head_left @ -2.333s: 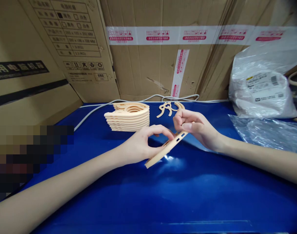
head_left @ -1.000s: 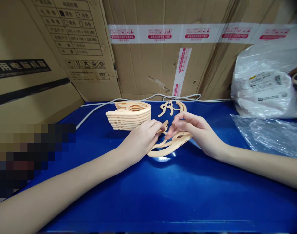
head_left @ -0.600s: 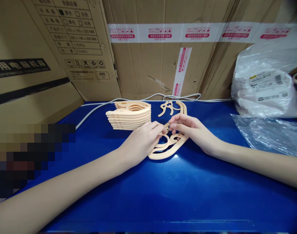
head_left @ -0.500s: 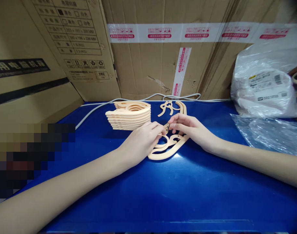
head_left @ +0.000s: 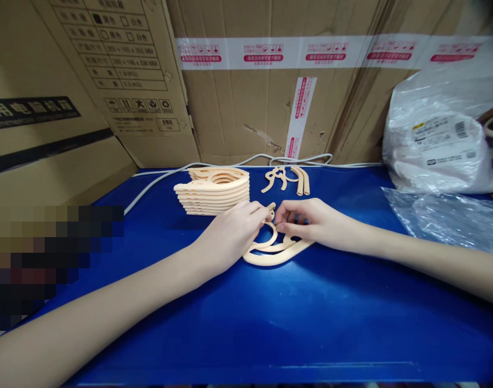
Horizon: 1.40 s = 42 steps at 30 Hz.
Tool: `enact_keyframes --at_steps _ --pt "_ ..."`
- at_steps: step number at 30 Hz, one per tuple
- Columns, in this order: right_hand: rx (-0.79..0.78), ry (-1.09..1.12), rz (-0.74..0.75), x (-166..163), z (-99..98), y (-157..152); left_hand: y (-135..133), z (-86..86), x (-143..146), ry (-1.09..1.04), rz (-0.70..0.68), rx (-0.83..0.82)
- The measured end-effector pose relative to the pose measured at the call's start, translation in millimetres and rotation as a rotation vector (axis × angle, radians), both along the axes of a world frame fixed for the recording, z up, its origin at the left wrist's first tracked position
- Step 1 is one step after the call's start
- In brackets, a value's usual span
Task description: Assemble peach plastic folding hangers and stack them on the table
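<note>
A beige plastic folding clothes hanger (head_left: 266, 260) with a ring and curved arms lies on the blue table in front of me. My left hand (head_left: 240, 231) grips its left side near the middle joint, with fingertips beside a small upright piece. From the other side, the bent fingers and thumb of my right hand (head_left: 306, 222) close on the hanger by the ring; exactly what is between the fingertips is partly hidden. Behind my left hand stands a neat stack of similar beige hangers (head_left: 214, 195). Loose beige hanger parts (head_left: 280, 178) lie further back, including two curved arms (head_left: 303, 182).
Cardboard boxes (head_left: 238, 108) form a wall behind the blue table (head_left: 278, 323). A white cable (head_left: 157, 177) runs along the back edge. To the right sit a white plastic bag (head_left: 436, 151) with a label and a flat clear plastic bag (head_left: 448, 221).
My right hand has drawn slightly toward me and down to the hanger's ring, uncovering the loose curved arms behind. My left hand keeps its grip nearly in place.
</note>
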State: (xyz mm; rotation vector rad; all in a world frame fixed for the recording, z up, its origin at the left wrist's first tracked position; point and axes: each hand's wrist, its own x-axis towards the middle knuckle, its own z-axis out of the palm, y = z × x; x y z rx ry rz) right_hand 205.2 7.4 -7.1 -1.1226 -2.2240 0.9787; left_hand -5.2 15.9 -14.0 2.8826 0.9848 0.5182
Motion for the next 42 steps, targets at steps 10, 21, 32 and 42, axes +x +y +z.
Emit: enact_keyframes --at_steps 10,21,32,42 --pt "0.057 -0.421 0.341 7 33.9 -10 0 -0.5 -1 0.047 0.008 0.104" --pt "-0.017 -0.265 0.481 17 26.0 8 -2 2.6 -1 0.045 -0.005 0.103" --pt "0.169 -0.484 0.229 25 31.0 14 -1 1.5 -3 -0.012 -0.061 0.068" --pt "0.476 -0.631 0.196 20 29.6 4 -3 8.3 -3 0.071 -0.098 0.016"
